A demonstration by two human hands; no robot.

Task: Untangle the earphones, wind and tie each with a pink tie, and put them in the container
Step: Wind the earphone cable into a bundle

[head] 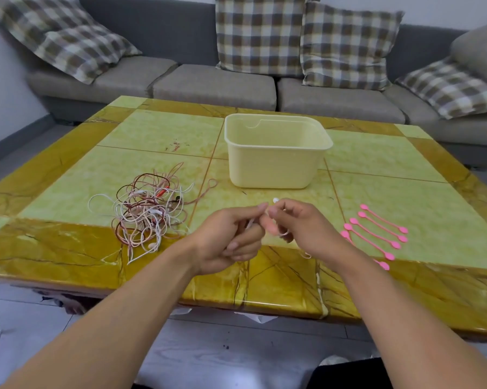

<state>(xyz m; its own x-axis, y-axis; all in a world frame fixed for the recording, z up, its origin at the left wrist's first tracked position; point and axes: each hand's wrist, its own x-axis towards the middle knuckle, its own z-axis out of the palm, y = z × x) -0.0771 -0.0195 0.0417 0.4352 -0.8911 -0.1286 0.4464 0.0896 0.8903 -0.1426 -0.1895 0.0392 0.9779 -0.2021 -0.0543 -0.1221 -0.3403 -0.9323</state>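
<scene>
I am holding both hands together above the near middle of the desk (68, 169), pinching one white earphone cord (277, 230) between them. My left hand (231, 237) is curling its fingers around the cord, and my right hand (298, 226) is pinching it too, with a white earbud (276, 200) poking up above its fingertips. The cord is looping round my right fingers; I cannot tell how many turns it is making.

The tangle (149, 211) of white, pink and dark red earphones is lying to my left, its lowest strands reaching towards the near edge of the desk. The container (276, 164) is sitting upright just beyond my hands, near the desk's middle, with nothing showing inside. The pink ties (377, 234) are lying in a slanted row to my right, the nearest one partly hiding behind my right wrist. Bare desk is lying open between the tangle, the container and the ties, and wide on the far left and far right
</scene>
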